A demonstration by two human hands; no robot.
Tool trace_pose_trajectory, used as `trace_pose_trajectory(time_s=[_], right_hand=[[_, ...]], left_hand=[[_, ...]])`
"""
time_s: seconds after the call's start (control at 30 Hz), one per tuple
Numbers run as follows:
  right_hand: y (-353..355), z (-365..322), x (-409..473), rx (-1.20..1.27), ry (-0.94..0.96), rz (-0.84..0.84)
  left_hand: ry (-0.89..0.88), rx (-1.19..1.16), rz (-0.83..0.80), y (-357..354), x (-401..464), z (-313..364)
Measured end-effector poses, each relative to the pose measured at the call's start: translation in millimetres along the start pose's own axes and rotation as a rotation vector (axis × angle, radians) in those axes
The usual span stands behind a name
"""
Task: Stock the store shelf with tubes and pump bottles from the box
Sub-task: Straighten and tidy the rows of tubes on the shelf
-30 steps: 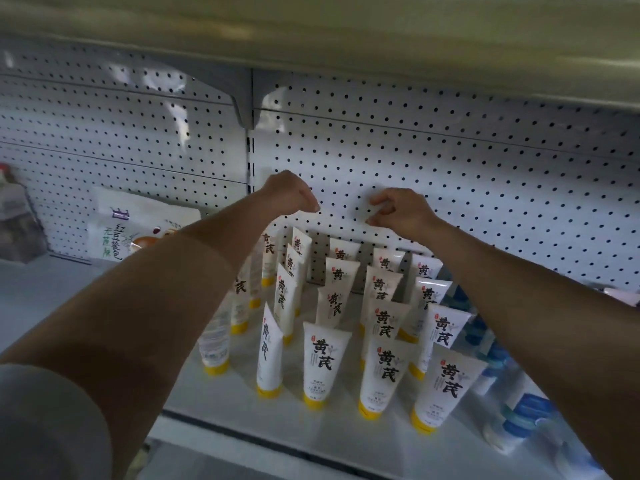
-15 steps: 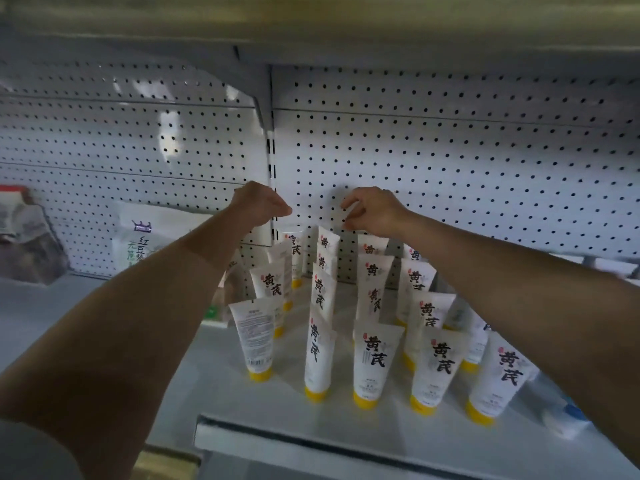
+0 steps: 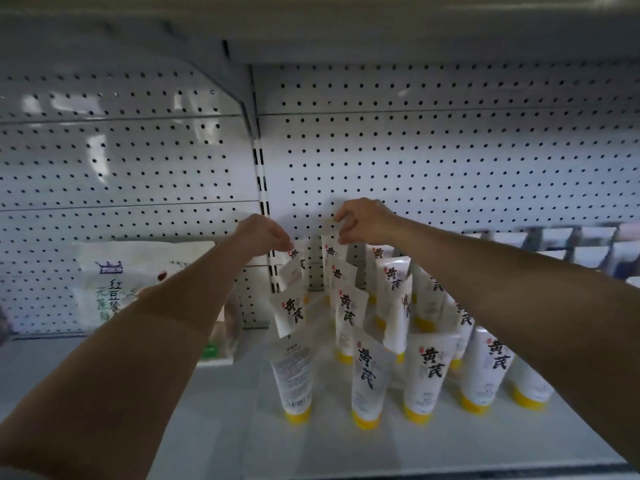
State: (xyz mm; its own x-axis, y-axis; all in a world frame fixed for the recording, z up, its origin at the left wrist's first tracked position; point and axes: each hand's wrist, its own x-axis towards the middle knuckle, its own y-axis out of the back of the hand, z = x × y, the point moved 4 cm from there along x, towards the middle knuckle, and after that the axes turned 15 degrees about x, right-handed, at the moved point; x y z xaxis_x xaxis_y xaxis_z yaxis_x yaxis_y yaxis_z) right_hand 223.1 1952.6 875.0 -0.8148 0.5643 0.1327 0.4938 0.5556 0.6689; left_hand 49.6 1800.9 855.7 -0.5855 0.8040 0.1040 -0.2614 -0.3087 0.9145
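Two bare hands reach to the back of the shelf (image 3: 214,417) near the middle of the frame. Our left hand (image 3: 265,235) has its fingers curled down, and the fingertips pinch the flat crimped top of the rearmost tube in the left row (image 3: 298,258). Our right hand (image 3: 365,221) is curled too, thumb and fingers meeting on the crimped top of the rearmost tube in the next row (image 3: 329,249). Both of these tubes stand just in front of the pegboard back panel (image 3: 450,161).

Many more tubes (image 3: 429,368) fill the lower middle and lower right of the frame, standing cap-down in rows that run from the shelf's front edge to the back. Each is a soft white plastic tube, wide and flat at the sealed top, narrowing to a round yellow cap at the base. Large black brush characters reading 黄芪 run down the fronts, with a small red seal mark beside them. The front tube of the left row (image 3: 294,382) is turned the other way and shows fine print and a barcode, too small for us to read.

At the left of the frame a white soft pouch (image 3: 114,289) leans against the pegboard, printed with Chinese writing that begins 红豆; the rest is blurred. The back panel is pale metal punched with regular round holes, split by a slotted upright. The shelf surface is smooth, pale and matte.
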Motion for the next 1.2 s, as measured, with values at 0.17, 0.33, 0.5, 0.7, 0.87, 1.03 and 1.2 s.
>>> trace_pose_trajectory(time_s=[0.17, 0.33, 0.5, 0.7, 0.87, 1.03, 1.2], right_hand=[[-8, -1, 4, -0.066, -0.006, -0.02], [-10, -3, 5, -0.087, 0.012, -0.032], [-10, -5, 7, -0.099, 0.026, -0.038], [-12, -5, 9, -0.124, 0.027, -0.047], [-13, -5, 11, -0.124, 0.034, -0.049], [-8, -4, 7, -0.075, 0.041, -0.03], [7, -7, -2, -0.018, 0.05, 0.007]], left_hand=[[-0.025, 0.036, -0.014, -7, 7, -4], [-0.069, 0.059, -0.007, -8, 9, -3], [-0.069, 0.065, -0.008, -8, 10, -5], [-0.067, 0.045, -0.011, -10, 8, -5], [-0.045, 0.036, -0.02, -11, 6, -5], [-0.021, 0.002, 0.031, -7, 1, -6], [-0.009, -0.042, 0.177, 11, -12, -11]])
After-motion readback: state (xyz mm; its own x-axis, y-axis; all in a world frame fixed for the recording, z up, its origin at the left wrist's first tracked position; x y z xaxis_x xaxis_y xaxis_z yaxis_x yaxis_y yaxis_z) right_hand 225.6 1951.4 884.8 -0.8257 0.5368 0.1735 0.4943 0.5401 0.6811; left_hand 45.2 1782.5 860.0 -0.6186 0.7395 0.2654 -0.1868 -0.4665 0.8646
